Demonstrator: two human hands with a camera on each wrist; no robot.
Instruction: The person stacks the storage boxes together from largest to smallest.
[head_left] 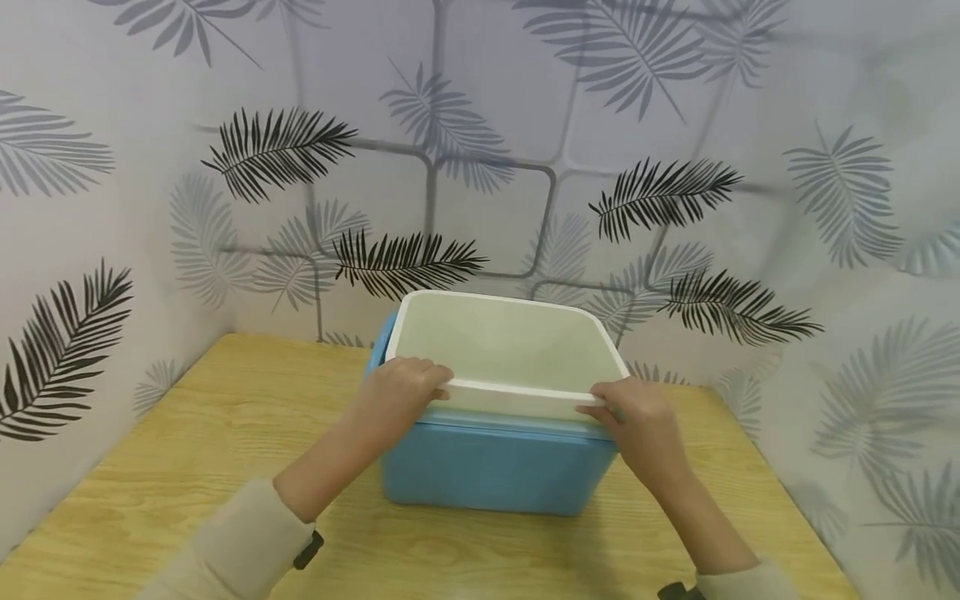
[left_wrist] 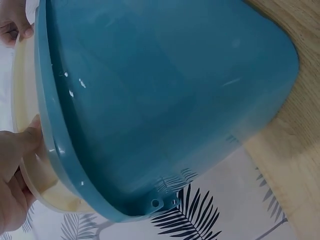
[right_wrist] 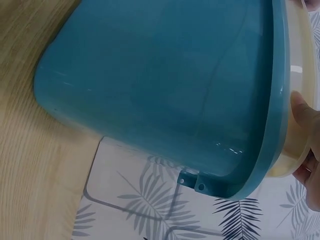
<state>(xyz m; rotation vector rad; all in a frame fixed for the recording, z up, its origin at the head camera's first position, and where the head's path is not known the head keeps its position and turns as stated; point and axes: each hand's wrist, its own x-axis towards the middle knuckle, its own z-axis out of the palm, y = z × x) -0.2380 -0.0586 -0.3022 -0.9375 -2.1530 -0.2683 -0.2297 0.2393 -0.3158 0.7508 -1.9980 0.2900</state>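
A blue plastic bin (head_left: 495,467) stands on the table, with a cream lid (head_left: 502,342) tilted over its top. My left hand (head_left: 401,396) grips the near left corner of the lid, thumb on the rim side and fingers curled over the edge. At the near right corner, my right hand (head_left: 637,417) pinches the same lid edge between thumb and fingers. In the left wrist view, the thumb of the left hand (left_wrist: 15,175) presses the lid just above the bin rim. The right wrist view has the right hand (right_wrist: 307,145) similarly on the lid. The bin's inside is hidden.
The wooden table (head_left: 247,417) extends around the bin on both sides. Walls with a feather pattern (head_left: 487,167) rise behind and at the sides of the table. Small lugs with holes (right_wrist: 192,182) stick out below the bin's rim.
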